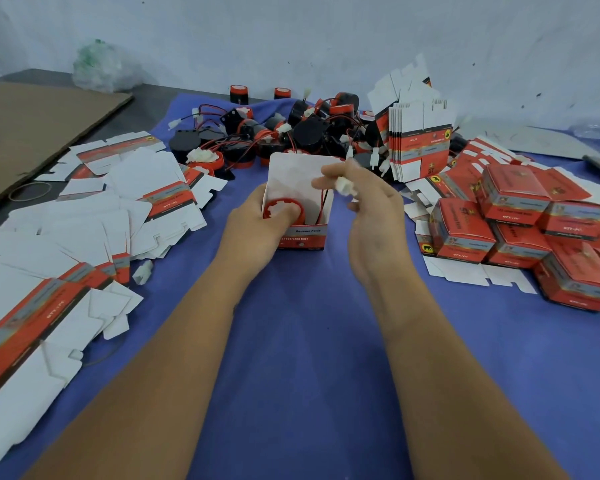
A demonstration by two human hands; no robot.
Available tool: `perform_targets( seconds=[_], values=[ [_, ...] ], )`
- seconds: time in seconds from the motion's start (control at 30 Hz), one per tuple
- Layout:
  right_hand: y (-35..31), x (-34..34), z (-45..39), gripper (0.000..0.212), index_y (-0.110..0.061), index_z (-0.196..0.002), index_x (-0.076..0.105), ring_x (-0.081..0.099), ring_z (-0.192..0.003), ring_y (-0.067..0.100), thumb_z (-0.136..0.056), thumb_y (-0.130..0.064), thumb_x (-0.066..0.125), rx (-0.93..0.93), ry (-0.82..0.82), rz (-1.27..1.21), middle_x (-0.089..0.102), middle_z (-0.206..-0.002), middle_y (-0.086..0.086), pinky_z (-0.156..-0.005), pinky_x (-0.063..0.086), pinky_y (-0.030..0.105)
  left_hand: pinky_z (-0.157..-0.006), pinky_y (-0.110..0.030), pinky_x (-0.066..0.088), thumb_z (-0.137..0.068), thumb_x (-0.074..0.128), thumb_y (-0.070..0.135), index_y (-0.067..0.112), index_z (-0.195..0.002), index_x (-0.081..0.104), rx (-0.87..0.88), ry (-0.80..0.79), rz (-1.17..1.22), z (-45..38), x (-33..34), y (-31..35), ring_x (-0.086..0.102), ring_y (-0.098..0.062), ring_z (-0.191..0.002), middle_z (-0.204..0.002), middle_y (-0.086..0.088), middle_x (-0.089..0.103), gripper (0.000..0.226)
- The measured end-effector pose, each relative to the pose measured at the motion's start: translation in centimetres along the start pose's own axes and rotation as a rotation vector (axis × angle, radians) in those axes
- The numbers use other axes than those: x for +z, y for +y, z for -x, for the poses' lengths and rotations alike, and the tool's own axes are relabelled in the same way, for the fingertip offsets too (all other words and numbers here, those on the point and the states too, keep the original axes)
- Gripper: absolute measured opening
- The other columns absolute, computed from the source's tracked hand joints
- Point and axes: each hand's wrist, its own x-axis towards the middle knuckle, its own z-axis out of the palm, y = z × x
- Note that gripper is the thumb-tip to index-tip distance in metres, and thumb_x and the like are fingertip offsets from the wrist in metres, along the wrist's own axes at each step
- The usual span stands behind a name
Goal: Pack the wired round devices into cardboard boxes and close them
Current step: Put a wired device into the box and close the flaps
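Device: red round device [282, 210] sits inside open cardboard box [302, 233], centre of the blue tabletop [309, 341].
Print: "Genuine Parts".
Left hand [253, 230]: grips the box, thumb on device.
Right hand [368, 209]: pinches white connector [344, 186] above.

Head view, downward (close) over table [309, 341]
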Motion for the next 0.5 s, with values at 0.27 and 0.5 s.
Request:
perform_targets(
  seconds=[0.27, 0.5],
  values=[
    [2.6, 0.8, -0.7, 0.023, -0.029, -0.109, 0.07, 0.053, -0.116, 0.019, -0.09, -0.016, 0.067, -0.175, 0.094, 0.555, 0.065, -0.111, 0.0, -0.106, 0.033, 0.016, -0.095, -0.045, 0.052, -0.089, 0.059, 0.032, 0.032, -0.128, 0.058, 0.031, -0.01, 0.001, 0.2, 0.2, -0.1, 0.065, -0.015, -0.107, -0.113, 0.006, 0.07, 0.039],
    [3.1, 0.3, -0.1, 0.041, -0.016, -0.118, 0.067, 0.044, -0.104, 0.016, -0.078, -0.011, 0.074, -0.534, 0.184, 1.105, 0.062, -0.094, -0.007, -0.091, 0.023, 0.028, -0.095, -0.044, 0.053, -0.087, 0.06, 0.039, 0.033, -0.132, 0.055, 0.022, 0.009, -0.014, 0.1, 0.3, -0.2, 0.064, -0.014, -0.107, -0.115, 0.009, 0.068, 0.045]
  ],
)
